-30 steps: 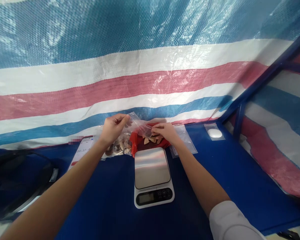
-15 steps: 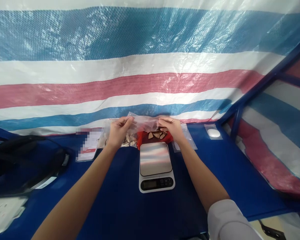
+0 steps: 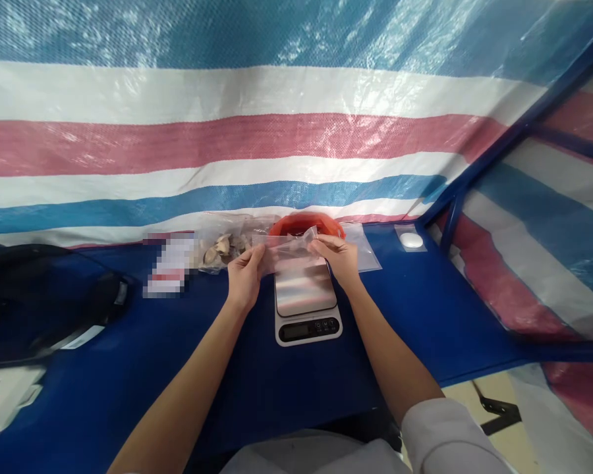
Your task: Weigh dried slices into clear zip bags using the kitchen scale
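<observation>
On the scale (image 3: pixel 306 289), the buttons (image 3: pixel 325 324) bore a power sign, M and T; the display (image 3: pixel 297 331) was illegible.

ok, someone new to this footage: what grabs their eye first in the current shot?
Probably the striped sheet, its blue, white and red bands filling the upper view. Next, the pale scale near the middle of the blue table, with a clear bag held between the left hand and right hand around its far end. The red bag behind stands out too.
</observation>
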{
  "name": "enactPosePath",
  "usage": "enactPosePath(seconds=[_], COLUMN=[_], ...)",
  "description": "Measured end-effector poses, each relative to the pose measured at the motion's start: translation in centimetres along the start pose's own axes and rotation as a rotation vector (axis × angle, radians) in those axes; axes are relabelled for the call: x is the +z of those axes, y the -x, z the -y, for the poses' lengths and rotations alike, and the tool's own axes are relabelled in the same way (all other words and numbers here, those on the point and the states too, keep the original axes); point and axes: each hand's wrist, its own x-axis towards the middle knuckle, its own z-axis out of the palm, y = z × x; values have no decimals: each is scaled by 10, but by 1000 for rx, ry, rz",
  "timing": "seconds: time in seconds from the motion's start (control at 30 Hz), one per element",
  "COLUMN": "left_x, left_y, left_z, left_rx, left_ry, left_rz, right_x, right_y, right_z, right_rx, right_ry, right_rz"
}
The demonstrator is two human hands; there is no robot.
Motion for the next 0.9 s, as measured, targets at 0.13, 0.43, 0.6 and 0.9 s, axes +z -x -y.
enactPosePath(seconds=[0.13, 0.43, 0.6, 0.9], left_x=[-9, -17, -18, -17], left_y=[1, 3, 6, 8], left_z=[4, 10, 8, 8], left_rx=[110, 134, 132, 61], left_ry=[-76, -123, -68, -61], left_rz=[-16, -59, -70, 26], right_x=[-3, -13, -14, -15], right_y=[3, 11, 12, 12], right_z=[-6, -8, -4, -5], right_rx=[-18, -2, 42, 11], right_ry=[-19, 24, 11, 73], right_rz=[20, 18, -18, 33])
